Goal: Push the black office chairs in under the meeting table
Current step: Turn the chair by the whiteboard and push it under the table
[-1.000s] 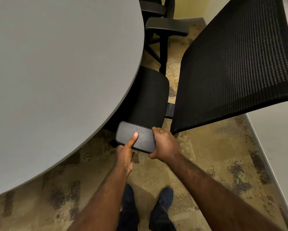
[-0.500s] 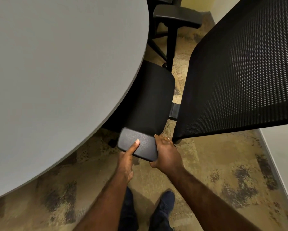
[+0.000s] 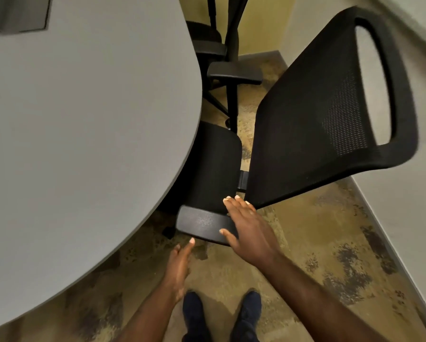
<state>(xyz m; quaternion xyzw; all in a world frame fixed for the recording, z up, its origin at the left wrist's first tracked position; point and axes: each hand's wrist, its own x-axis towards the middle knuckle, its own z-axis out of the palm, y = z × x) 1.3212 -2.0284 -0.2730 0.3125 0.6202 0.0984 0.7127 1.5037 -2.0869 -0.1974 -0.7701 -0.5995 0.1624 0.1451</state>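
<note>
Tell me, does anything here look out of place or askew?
Nothing is spilled or damaged. The near chair stands turned sideways to the table, its seat partly under the edge. The right hand rests open on its armrest.

Chair seat (image 3: 214,166) partly under table (image 3: 83,119)

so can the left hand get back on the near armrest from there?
Probably yes. The left hand hangs open just below the armrest, nothing between them; the right hand covers only its right end.

Two black chairs (image 3: 318,124); one grey table (image 3: 83,119); two hands (image 3: 249,228).
</note>
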